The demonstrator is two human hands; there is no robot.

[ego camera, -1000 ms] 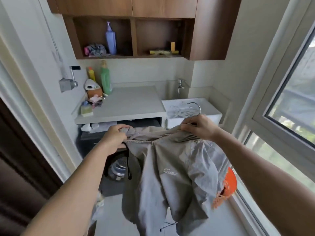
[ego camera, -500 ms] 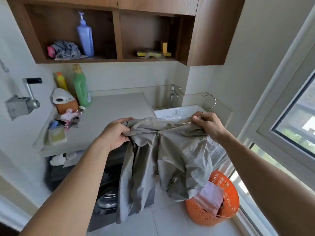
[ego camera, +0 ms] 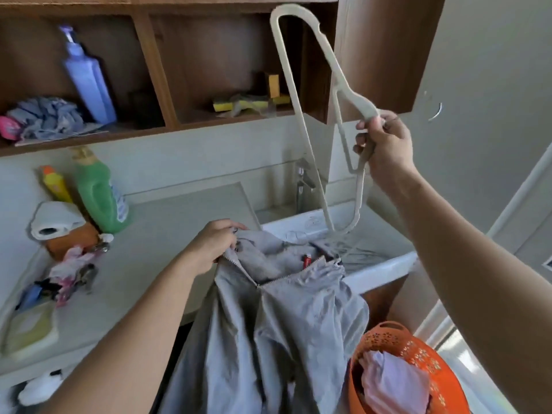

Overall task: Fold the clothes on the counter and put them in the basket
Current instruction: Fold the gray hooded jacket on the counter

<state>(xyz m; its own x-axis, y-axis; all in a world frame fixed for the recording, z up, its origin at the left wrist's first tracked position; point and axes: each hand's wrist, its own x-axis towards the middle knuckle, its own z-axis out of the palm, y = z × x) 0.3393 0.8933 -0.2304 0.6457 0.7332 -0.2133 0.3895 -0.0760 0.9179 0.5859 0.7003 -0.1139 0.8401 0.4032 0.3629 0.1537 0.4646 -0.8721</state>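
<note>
The task looks to be in its early-to-middle part: one grey zip jacket [ego camera: 286, 318] is off its hanger but not yet folded, and one pale lilac garment [ego camera: 391, 383] already lies in the orange basket [ego camera: 385, 328], which stands on the floor at lower right, below the sink [ego camera: 382, 273]. The left hand [ego camera: 213, 246] has its fingers curled round the jacket's collar near the zip, holding that end at the counter [ego camera: 167, 234] edge while the rest hangs down in front of the counter, with part of it draped over the sink rim. The right hand [ego camera: 383, 147] is raised well above the jacket, closed round the neck of one cream plastic hanger [ego camera: 310, 115], which stands nearly on end with its lower tip just over the sink. What is left, by my reading: put the hanger aside, spread the jacket on the counter, fold it and place it in the basket. Grey cloth shows in the sink, though I cannot tell whether it is a sleeve of this jacket or another piece. Counted: two hands, one jacket, one hanger, one basket, one garment in it, and three bottles, namely a purple pump bottle [ego camera: 88, 82] on the shelf and a green bottle [ego camera: 98, 195] and a yellow bottle [ego camera: 55, 183] on the counter.
</note>
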